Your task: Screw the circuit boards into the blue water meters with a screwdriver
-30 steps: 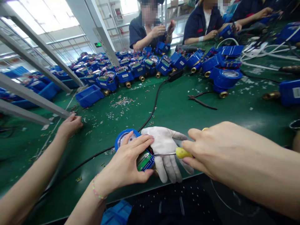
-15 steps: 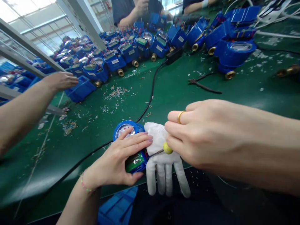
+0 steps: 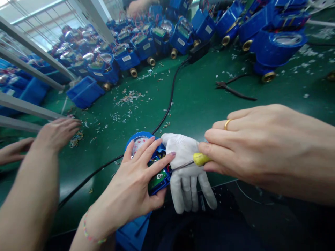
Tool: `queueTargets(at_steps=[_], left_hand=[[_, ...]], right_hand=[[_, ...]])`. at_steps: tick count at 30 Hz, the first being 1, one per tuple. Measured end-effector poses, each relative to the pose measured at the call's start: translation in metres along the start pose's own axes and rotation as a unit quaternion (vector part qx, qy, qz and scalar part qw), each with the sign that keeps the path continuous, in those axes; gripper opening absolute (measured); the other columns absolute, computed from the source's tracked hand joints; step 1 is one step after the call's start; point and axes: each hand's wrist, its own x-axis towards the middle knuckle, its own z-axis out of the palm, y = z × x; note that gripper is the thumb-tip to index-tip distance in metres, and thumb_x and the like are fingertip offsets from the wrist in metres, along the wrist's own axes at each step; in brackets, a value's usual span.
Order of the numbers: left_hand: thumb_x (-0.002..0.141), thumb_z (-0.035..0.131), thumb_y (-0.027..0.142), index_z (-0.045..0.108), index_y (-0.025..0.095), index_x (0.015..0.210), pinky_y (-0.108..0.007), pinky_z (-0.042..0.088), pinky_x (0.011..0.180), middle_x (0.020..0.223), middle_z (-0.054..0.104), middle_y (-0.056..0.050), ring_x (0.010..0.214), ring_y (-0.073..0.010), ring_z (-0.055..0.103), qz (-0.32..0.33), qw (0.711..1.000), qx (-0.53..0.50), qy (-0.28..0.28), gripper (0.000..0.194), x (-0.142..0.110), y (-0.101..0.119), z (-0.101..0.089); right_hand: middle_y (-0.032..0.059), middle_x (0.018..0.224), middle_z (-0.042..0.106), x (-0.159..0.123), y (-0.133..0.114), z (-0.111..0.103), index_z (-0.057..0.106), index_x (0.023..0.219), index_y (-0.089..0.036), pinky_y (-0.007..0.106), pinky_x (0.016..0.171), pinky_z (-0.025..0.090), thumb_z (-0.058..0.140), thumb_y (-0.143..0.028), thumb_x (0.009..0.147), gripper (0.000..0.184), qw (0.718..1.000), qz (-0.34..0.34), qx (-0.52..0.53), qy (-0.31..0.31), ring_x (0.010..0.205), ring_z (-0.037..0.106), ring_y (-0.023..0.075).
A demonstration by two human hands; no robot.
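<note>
One blue water meter (image 3: 157, 180) sits beneath the left fingers (image 3: 161, 164)
Those fingers, spread wide, clasp it; the right fingers (image 3: 217, 148) grip a yellow-handled screwdriver (image 3: 201, 159), which crosses a white glove (image 3: 183, 150) toward the meter.

Your glove (image 3: 183, 151) is soft, matt white knit cloth. Left of the glove, your meter (image 3: 161, 150) is glossy blue plastic, its dial cover (image 3: 138, 142) clear and shiny. Across the glove, your screwdriver (image 3: 197, 159) has a smooth metal shaft (image 3: 183, 165) and a yellow plastic-looking handle (image 3: 202, 159). Under the glove, your counter (image 3: 199, 104) is smooth green with a sheen. Beyond the glove, the cutters (image 3: 234, 90) look dull dark metal, the cable (image 3: 171, 92) smooth black, the pipe fittings (image 3: 174, 53) brassy and polished.
</note>
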Motion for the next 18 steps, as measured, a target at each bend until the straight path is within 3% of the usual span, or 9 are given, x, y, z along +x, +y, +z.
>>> queueTargets(at_steps=[3,6,9,14,18], left_hand=[[0.073,0.057,0.033,0.035,0.029,0.135,-0.061,0.012,0.109,0.14,0.045,-0.007,0.135,-0.0307,0.031,-0.045,0.999,-0.015,0.009,0.066,-0.001,0.008,0.003],[0.076,0.055,0.038,0.042,0.024,0.128,-0.055,0.003,0.113,0.132,0.054,-0.005,0.129,-0.0251,0.041,-0.056,0.996,-0.073,0.011,0.056,0.004,0.014,0.003],[0.074,0.056,0.038,0.049,0.023,0.121,-0.048,-0.006,0.115,0.127,0.058,-0.003,0.125,-0.0222,0.046,-0.031,0.992,-0.122,0.003,0.05,0.008,0.017,0.001],[0.074,0.058,0.038,0.054,0.022,0.117,-0.041,-0.009,0.115,0.121,0.062,-0.001,0.12,-0.0199,0.05,-0.024,0.986,-0.161,0.037,0.046,0.004,0.014,0.005],[0.074,0.061,0.045,0.053,0.027,0.118,-0.043,-0.008,0.115,0.123,0.061,0.0,0.121,-0.0209,0.049,-0.042,0.987,-0.151,0.037,0.048,0.0,0.012,0.004]], right_hand=[[0.0025,0.063,0.053,0.003,0.005,0.002,0.058,0.066,-0.018,0.032,0.056,0.027,0.017,-0.037,0.102,0.058,1.0,-0.017,-0.026,-0.004,0.056,0.043,0.012],[0.0018,0.067,0.054,0.002,0.012,0.008,0.058,0.072,-0.017,0.03,0.055,0.026,0.042,-0.033,0.097,0.034,0.998,-0.028,-0.038,-0.031,0.058,0.046,0.0139],[-0.0001,0.071,0.055,-0.004,0.014,0.013,0.058,0.078,-0.018,0.028,0.055,0.029,0.065,-0.03,0.085,0.015,0.995,-0.008,-0.005,-0.095,0.064,0.05,0.0153],[-0.0002,0.072,0.055,-0.007,-0.006,0.014,0.056,0.08,-0.018,0.028,0.05,0.029,0.072,-0.026,0.078,0.018,0.99,0.047,-0.021,-0.128,0.061,0.052,0.0174],[0.0002,0.064,0.053,0.003,-0.018,0.008,0.054,0.074,-0.019,0.03,0.046,0.021,0.075,-0.022,0.07,0.022,0.985,0.046,-0.066,-0.15,0.05,0.049,0.0193]])
